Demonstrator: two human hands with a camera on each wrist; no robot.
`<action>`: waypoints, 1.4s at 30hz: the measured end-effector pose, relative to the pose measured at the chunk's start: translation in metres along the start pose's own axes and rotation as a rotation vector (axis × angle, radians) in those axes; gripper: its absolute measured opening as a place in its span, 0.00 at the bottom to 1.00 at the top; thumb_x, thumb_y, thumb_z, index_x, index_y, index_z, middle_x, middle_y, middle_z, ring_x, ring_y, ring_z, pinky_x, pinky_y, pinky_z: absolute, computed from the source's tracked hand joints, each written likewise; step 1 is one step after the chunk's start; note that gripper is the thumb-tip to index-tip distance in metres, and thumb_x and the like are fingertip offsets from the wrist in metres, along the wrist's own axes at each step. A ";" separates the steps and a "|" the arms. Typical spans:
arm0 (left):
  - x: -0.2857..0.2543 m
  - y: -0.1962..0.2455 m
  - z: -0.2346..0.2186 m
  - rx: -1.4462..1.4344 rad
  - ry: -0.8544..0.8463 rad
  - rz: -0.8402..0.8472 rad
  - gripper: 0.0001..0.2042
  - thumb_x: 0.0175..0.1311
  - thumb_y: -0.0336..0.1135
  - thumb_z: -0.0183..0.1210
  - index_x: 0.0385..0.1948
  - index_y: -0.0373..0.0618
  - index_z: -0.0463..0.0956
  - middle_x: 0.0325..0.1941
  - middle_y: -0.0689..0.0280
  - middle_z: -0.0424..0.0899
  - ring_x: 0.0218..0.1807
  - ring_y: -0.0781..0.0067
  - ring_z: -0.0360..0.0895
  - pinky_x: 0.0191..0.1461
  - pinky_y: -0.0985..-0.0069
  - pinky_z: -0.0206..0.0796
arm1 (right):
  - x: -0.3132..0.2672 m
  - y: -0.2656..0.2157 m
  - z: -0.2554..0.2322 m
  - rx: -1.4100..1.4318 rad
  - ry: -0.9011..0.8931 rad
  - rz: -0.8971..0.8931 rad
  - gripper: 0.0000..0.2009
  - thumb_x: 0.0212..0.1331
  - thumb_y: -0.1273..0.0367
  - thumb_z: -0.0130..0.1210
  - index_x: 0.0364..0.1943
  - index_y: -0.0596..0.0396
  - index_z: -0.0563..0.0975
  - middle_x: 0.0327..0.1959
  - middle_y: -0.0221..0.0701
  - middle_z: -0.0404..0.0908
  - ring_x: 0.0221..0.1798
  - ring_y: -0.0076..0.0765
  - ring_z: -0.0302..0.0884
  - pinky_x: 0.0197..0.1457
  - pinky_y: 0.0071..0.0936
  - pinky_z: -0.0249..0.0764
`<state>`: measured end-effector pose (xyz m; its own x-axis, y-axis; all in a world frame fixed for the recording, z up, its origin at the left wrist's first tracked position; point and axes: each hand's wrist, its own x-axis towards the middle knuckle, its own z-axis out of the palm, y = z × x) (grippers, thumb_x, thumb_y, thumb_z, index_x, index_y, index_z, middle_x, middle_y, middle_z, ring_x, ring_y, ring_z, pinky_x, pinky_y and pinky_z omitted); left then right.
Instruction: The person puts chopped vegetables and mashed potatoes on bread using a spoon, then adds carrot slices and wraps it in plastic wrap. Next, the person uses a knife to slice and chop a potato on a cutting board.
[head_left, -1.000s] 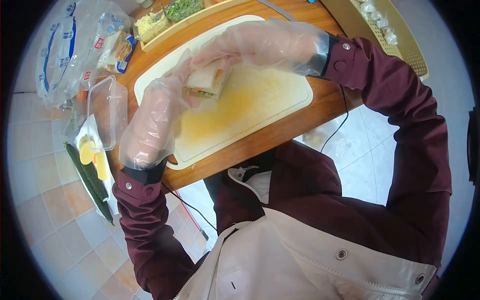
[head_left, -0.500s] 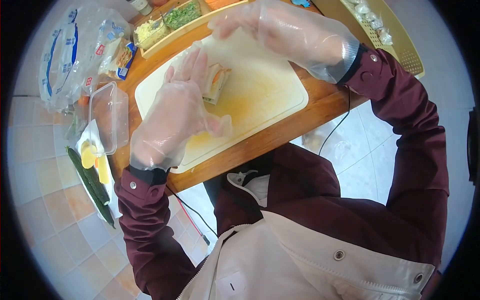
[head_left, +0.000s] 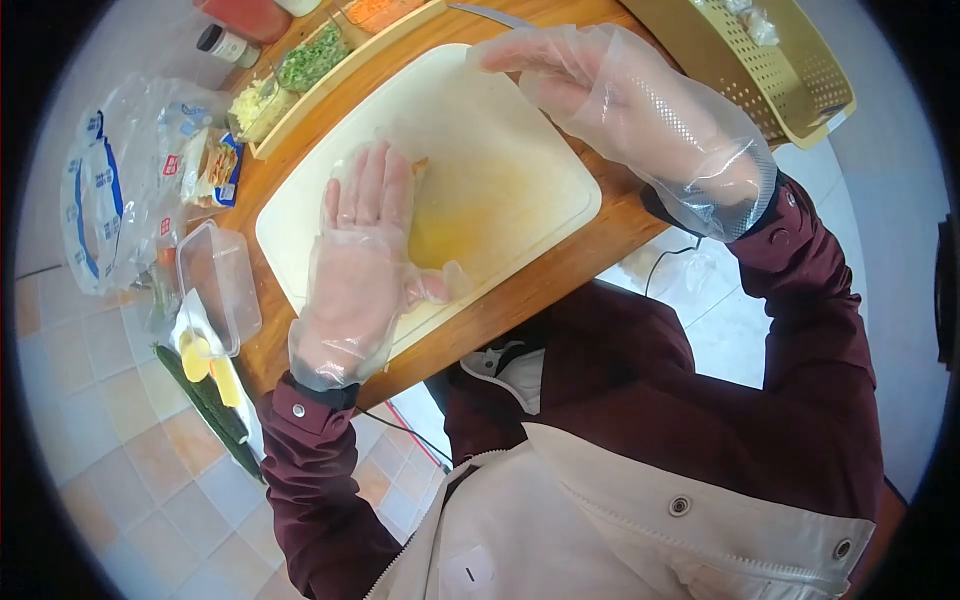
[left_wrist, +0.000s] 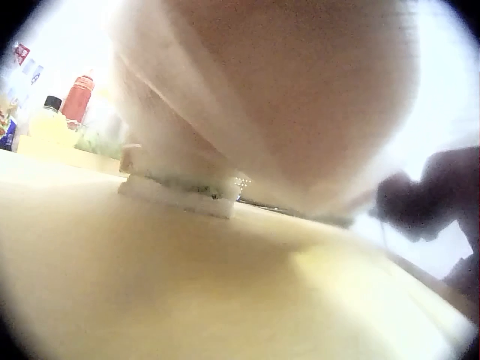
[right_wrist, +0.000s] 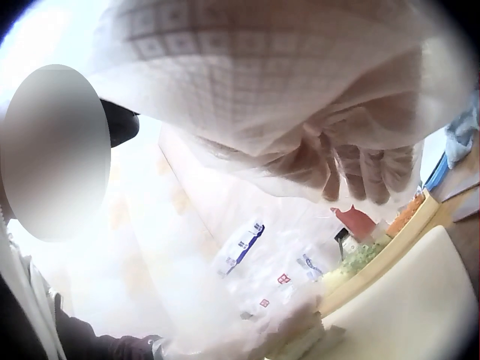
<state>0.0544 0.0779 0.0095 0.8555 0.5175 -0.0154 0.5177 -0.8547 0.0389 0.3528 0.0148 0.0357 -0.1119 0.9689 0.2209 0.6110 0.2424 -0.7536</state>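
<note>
Sandwich [left_wrist: 176,196]: lying on the cutting board [head_left: 490,120], mostly hiding beneath the nearer left grip [head_left: 360,265], open and straight-fingered; showing too little for judging long axis; lying well left of the open right grip [head_left: 650,120].

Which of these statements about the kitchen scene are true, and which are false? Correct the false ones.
1. The left hand, in a clear plastic glove, has its fingers straight. True.
2. The right hand, also in a clear plastic glove, holds the clear plastic box. False: the right hand is empty, and the box stands past the other side of the white cutting board.
3. The chopped green vegetable lies between the pale yellow shreds and the orange shreds. True.
4. The long dark green cucumbers lie on the cutting board. False: they lie off it, by the white sheet.
</note>
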 end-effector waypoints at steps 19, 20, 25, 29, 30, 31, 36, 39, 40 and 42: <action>0.004 -0.002 -0.007 -0.017 0.020 -0.015 0.58 0.49 0.50 0.74 0.79 0.27 0.50 0.82 0.36 0.56 0.86 0.39 0.50 0.88 0.48 0.40 | 0.008 -0.029 -0.020 0.559 0.288 0.061 0.22 0.77 0.66 0.57 0.67 0.66 0.75 0.55 0.36 0.87 0.59 0.28 0.82 0.63 0.29 0.77; 0.004 0.000 -0.014 -0.072 -0.016 -0.041 0.58 0.49 0.49 0.75 0.79 0.28 0.49 0.82 0.36 0.55 0.86 0.39 0.49 0.88 0.48 0.39 | 0.011 -0.037 -0.027 0.699 0.303 0.117 0.23 0.77 0.64 0.57 0.68 0.66 0.74 0.56 0.31 0.84 0.59 0.24 0.79 0.63 0.26 0.75; -0.005 -0.001 -0.030 -0.157 0.029 -0.054 0.57 0.48 0.44 0.75 0.79 0.32 0.49 0.84 0.40 0.53 0.86 0.39 0.48 0.88 0.50 0.38 | 0.055 -0.052 -0.059 0.517 0.403 -0.005 0.20 0.76 0.61 0.59 0.60 0.63 0.80 0.45 0.23 0.81 0.50 0.18 0.76 0.56 0.22 0.73; -0.022 -0.007 -0.060 -0.173 0.121 -0.054 0.59 0.46 0.48 0.79 0.80 0.34 0.51 0.84 0.41 0.53 0.87 0.41 0.47 0.87 0.49 0.42 | 0.131 -0.048 -0.084 0.254 0.380 0.268 0.22 0.74 0.51 0.57 0.47 0.59 0.85 0.39 0.30 0.84 0.48 0.27 0.80 0.55 0.29 0.75; -0.032 -0.008 -0.070 -0.203 0.186 -0.068 0.58 0.46 0.45 0.79 0.80 0.34 0.52 0.84 0.41 0.53 0.86 0.40 0.48 0.87 0.49 0.43 | 0.155 -0.045 -0.092 0.063 0.359 0.329 0.24 0.73 0.48 0.57 0.44 0.58 0.86 0.39 0.34 0.86 0.47 0.33 0.83 0.55 0.33 0.76; -0.043 -0.008 -0.081 -0.233 0.251 -0.082 0.57 0.46 0.42 0.78 0.79 0.33 0.52 0.84 0.41 0.53 0.86 0.38 0.48 0.87 0.49 0.43 | 0.182 -0.037 -0.099 0.054 0.366 0.309 0.24 0.73 0.48 0.57 0.44 0.58 0.86 0.39 0.34 0.86 0.47 0.33 0.83 0.55 0.33 0.76; -0.114 -0.014 -0.119 -0.308 0.284 -0.375 0.52 0.46 0.21 0.59 0.82 0.33 0.47 0.83 0.41 0.57 0.81 0.43 0.59 0.82 0.59 0.54 | 0.297 -0.013 -0.097 -0.560 0.395 0.033 0.41 0.61 0.41 0.67 0.64 0.64 0.79 0.59 0.49 0.86 0.62 0.46 0.84 0.65 0.36 0.76; -0.154 -0.009 -0.112 -0.595 0.426 -0.613 0.52 0.47 0.23 0.61 0.82 0.34 0.48 0.82 0.41 0.60 0.78 0.50 0.64 0.78 0.60 0.59 | 0.331 -0.023 -0.083 -0.481 0.475 0.066 0.48 0.59 0.39 0.67 0.72 0.67 0.71 0.67 0.55 0.79 0.70 0.55 0.78 0.72 0.42 0.73; -0.162 -0.010 -0.110 -0.749 0.485 -0.727 0.52 0.47 0.25 0.62 0.82 0.34 0.49 0.81 0.42 0.61 0.76 0.54 0.67 0.76 0.61 0.61 | 0.340 -0.028 -0.074 -0.499 0.519 0.107 0.45 0.58 0.39 0.67 0.70 0.61 0.75 0.63 0.52 0.83 0.66 0.55 0.81 0.69 0.42 0.75; -0.161 -0.016 -0.118 -0.895 0.557 -0.833 0.52 0.47 0.26 0.62 0.82 0.34 0.50 0.81 0.42 0.63 0.75 0.57 0.70 0.74 0.61 0.64 | 0.347 -0.041 -0.059 -0.401 0.537 0.123 0.42 0.58 0.40 0.67 0.68 0.58 0.78 0.61 0.50 0.85 0.64 0.54 0.83 0.67 0.43 0.76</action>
<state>-0.0929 0.0132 0.1290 0.0625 0.9971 0.0431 0.5134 -0.0691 0.8554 0.3353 0.3378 0.1797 0.3179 0.8038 0.5029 0.8494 -0.0058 -0.5277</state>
